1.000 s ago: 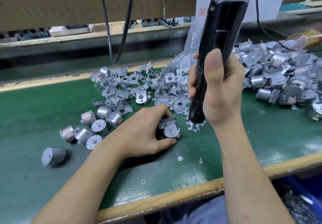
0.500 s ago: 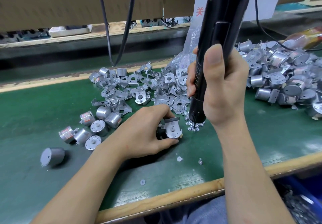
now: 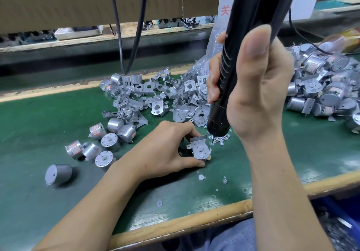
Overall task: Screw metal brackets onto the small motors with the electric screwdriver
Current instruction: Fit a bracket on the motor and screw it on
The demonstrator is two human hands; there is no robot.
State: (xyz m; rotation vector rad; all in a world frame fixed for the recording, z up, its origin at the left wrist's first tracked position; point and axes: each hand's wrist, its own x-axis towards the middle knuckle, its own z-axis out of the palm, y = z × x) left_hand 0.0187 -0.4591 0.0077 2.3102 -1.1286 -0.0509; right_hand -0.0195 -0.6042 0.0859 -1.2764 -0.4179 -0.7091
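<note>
My left hand [image 3: 165, 149] grips a small motor with a metal bracket [image 3: 199, 148] laid on its face, resting on the green mat. My right hand [image 3: 255, 94] grips the black electric screwdriver [image 3: 243, 55] upright. Its bit tip hangs just above a small heap of screws [image 3: 221, 140], right of the bracket and apart from it. Loose brackets [image 3: 159, 102] lie in a pile behind my left hand. Bare motors [image 3: 109, 143] sit to its left.
A big heap of motors with brackets [image 3: 321, 87] lies at the right. One grey motor [image 3: 57, 173] lies alone at the left. White washers [image 3: 201, 177] are scattered near the wooden front edge [image 3: 175, 227]. Two black cables [image 3: 126, 36] hang at the back.
The screwdriver has moved slightly down and toward the screws beside the bracket. My left hand has shifted the motor a little to the right.
</note>
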